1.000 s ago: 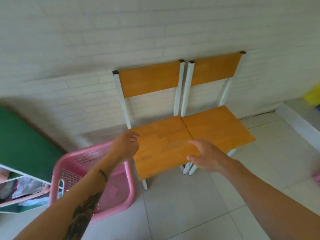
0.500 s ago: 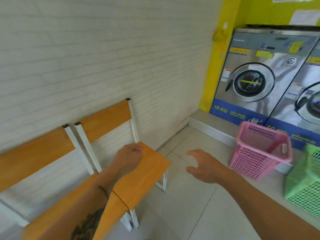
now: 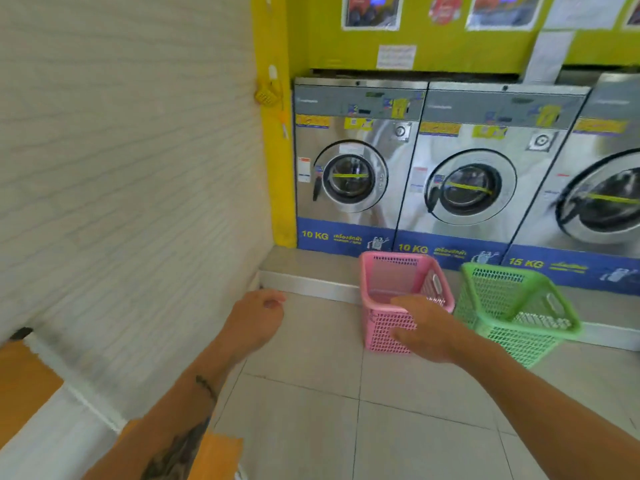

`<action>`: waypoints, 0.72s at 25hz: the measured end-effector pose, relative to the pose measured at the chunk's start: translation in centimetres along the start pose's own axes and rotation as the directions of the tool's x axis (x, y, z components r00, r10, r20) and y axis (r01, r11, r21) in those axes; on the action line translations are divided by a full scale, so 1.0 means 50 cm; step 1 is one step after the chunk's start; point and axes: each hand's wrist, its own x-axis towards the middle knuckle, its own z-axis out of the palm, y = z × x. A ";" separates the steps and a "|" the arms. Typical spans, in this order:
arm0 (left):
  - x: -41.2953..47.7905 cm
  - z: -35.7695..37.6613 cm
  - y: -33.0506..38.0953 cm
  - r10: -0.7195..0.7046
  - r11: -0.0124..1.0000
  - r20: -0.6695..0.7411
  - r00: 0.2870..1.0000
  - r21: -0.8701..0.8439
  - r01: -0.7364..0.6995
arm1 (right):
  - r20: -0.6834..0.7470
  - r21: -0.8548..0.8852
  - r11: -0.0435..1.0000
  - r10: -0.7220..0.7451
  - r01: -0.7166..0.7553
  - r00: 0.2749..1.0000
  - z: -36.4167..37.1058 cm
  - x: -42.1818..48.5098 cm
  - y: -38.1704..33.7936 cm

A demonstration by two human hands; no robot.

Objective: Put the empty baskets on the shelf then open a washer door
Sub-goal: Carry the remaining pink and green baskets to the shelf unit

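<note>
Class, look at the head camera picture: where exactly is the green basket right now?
The green basket sits on the floor right of centre, beside the pink basket, in front of the row of washers.

Three front-loading washers stood side by side across the upper right of the frame, the left washer [image 3: 349,168] and middle washer [image 3: 485,174] marked 10 KG and the right washer [image 3: 602,188] marked 15 KG, all with round doors closed. Below them, right of center, an empty pink basket [image 3: 388,327] sat on the tiled floor [image 3: 311,393] just beside an empty green basket [image 3: 519,327]. The right hand [image 3: 424,329] reached out, fingers spread, in front of the pink basket, while the left hand [image 3: 254,318] hung loosely curled near center, holding nothing.
</note>
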 end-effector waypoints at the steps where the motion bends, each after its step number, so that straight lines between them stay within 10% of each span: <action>1: 0.056 0.039 0.028 0.030 0.999 0.024 0.999 0.026 -0.030 | -0.024 0.012 0.999 0.034 -0.033 0.999 -0.019 0.025 0.040; 18: 0.711 0.637 0.251 0.015 0.983 0.078 0.997 0.181 -0.029 | -0.008 0.020 0.964 0.266 -0.266 0.964 -0.223 0.654 0.662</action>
